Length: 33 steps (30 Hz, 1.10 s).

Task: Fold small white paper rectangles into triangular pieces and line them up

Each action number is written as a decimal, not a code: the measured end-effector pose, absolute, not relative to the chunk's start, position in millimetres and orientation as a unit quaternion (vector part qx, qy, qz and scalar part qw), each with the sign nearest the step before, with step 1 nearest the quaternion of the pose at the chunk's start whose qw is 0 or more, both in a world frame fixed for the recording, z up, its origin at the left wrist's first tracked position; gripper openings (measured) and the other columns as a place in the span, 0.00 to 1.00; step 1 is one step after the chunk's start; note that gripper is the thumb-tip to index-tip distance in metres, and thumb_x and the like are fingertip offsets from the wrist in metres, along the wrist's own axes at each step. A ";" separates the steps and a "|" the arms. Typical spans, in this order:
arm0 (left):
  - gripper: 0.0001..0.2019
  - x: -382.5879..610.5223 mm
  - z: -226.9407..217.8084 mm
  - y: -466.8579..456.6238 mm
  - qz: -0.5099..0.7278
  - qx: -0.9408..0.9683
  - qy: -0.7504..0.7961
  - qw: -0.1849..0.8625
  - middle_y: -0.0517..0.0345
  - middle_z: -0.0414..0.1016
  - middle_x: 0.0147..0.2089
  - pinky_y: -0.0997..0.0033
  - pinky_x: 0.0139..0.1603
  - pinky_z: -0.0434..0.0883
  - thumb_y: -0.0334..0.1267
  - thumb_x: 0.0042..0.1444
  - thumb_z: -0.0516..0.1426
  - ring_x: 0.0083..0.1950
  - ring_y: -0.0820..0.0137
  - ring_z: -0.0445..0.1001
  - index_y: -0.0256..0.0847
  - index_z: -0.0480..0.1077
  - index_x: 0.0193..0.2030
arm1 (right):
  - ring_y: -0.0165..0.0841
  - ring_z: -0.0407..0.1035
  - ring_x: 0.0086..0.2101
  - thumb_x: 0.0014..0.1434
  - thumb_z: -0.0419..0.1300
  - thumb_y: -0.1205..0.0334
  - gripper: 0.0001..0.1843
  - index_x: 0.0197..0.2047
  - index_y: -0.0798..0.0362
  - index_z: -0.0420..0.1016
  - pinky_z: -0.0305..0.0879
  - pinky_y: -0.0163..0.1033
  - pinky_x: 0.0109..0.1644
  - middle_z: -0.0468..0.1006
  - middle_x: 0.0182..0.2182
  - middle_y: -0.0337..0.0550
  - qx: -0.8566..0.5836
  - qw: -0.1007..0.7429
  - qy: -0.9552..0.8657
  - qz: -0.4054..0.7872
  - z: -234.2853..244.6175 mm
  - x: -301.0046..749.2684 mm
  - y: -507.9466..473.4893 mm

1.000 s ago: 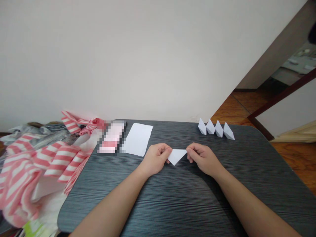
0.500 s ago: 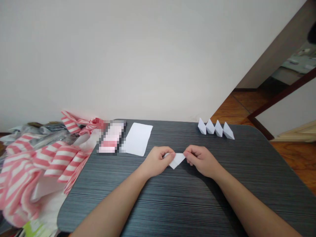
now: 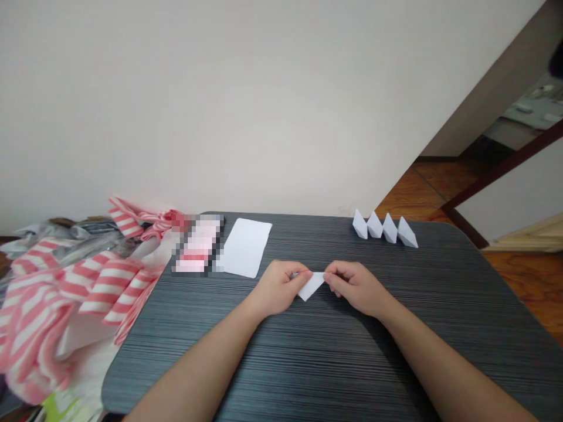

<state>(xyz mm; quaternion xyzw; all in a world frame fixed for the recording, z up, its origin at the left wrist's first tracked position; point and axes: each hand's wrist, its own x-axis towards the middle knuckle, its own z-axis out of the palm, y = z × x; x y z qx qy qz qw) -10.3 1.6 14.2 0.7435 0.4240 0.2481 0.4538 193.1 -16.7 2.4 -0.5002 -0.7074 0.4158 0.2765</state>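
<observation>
A small piece of folded white paper (image 3: 311, 285) is held over the middle of the dark table, its lower corner pointing toward me. My left hand (image 3: 281, 287) pinches its left side between thumb and fingers, covering that part. At the upper right corner, my right hand (image 3: 354, 284) has the paper pinched between thumb and forefinger. Both hands are closed and close together. Beyond them to the right, several folded white paper boats (image 3: 389, 228) stand in a row near the table's far edge.
White paper sheets (image 3: 246, 247) lie at the table's far left, beside a pixelated pinkish object (image 3: 199, 245). Left of the dark wood-grain table (image 3: 281, 369) is a heap of red-and-white striped fabric (image 3: 109, 284). A pale wall (image 3: 264, 105) rises behind the table.
My right hand has shifted slightly left, closer to my left hand. The lower corner of the paper has moved slightly left and less of the paper's width shows.
</observation>
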 end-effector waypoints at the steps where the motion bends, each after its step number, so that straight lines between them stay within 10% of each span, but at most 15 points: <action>1: 0.18 -10.3 14.2 1.6 0.248 0.743 0.423 0.455 0.59 0.69 0.24 0.77 0.27 0.58 0.42 0.60 0.48 0.27 0.75 0.64 0.35 0.72 0.27 | 0.27 0.63 0.21 0.61 0.52 0.60 0.13 0.27 0.53 0.69 0.58 0.32 0.27 0.69 0.18 0.35 -0.499 0.275 -0.709 0.416 3.0 193.2 -16.9; 33: 0.13 -8.0 -2.1 4.6 0.312 0.672 0.439 0.508 0.56 0.73 0.37 0.75 0.27 0.66 0.43 0.59 0.50 0.24 0.77 0.68 0.40 0.70 0.44 | 0.28 0.62 0.22 0.61 0.53 0.60 0.10 0.30 0.53 0.69 0.58 0.34 0.28 0.67 0.21 0.36 -0.504 0.325 -0.691 0.403 -0.7 194.6 -15.6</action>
